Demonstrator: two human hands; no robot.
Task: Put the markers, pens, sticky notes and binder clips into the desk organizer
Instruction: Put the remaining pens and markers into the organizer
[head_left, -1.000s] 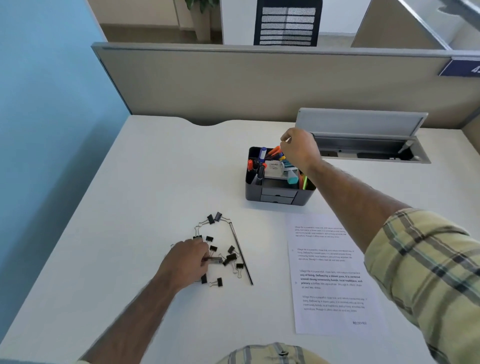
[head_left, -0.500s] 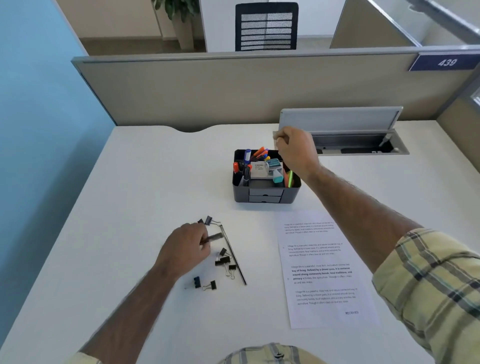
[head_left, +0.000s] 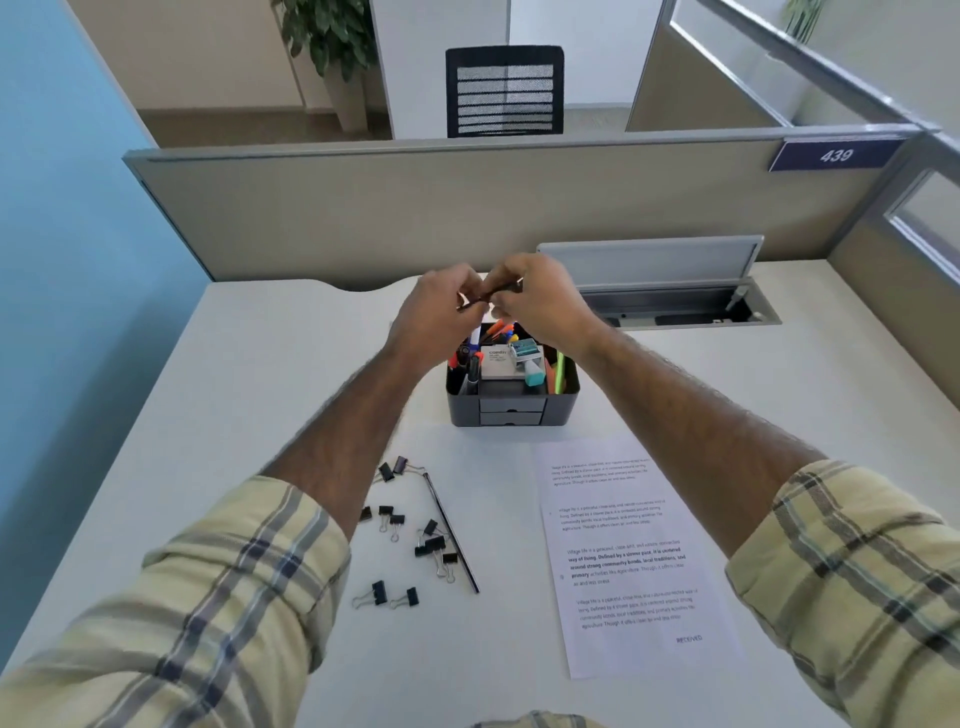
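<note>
Now my left hand (head_left: 436, 317) and right hand (head_left: 540, 301) pinch one thin dark object (head_left: 485, 300) above the boxy grey organizer (head_left: 511, 410), both grips clenched on it. Black binder clips (head_left: 410, 530) lie scattered beside a slim pen (head_left: 451, 532) on the smooth white desk (head_left: 260, 389).

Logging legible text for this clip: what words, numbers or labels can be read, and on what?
"439": blue sign on the partition.
"RECEIVED": foot of the printed sheet.
"camlin": white box in the desk organizer.
Sheet's body text mostly too small; teal box label blurred.
</note>
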